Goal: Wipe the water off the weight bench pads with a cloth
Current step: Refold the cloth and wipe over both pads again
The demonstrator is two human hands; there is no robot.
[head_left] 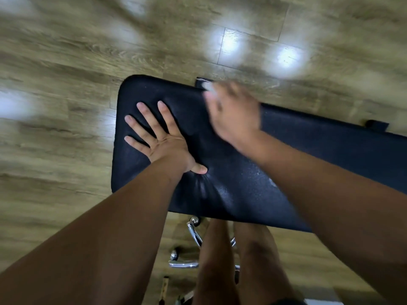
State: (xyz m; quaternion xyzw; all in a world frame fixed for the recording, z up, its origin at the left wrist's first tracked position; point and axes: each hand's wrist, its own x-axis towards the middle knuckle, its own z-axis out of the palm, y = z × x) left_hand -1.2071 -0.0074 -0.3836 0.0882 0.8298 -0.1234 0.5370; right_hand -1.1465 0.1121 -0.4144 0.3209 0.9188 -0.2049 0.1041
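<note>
The black weight bench pad (231, 194) runs from the middle of the view to the right edge. A faint wet sheen (264, 176) shows on it near my right forearm. My left hand (158, 139) lies flat on the pad's left end, fingers straight and spread, thumb pressing a dent into the cushion. My right hand (233, 113) is motion-blurred over the pad's far edge. Its fingers curl on a pale, blurred cloth (208, 91), of which only a small part shows.
Wood-plank floor (66, 128) surrounds the bench, with bright light reflections at the top. Chrome frame legs (193, 234) stick out under the pad's near edge beside my bare legs (220, 260). A black bracket (376, 125) shows behind the pad at the right.
</note>
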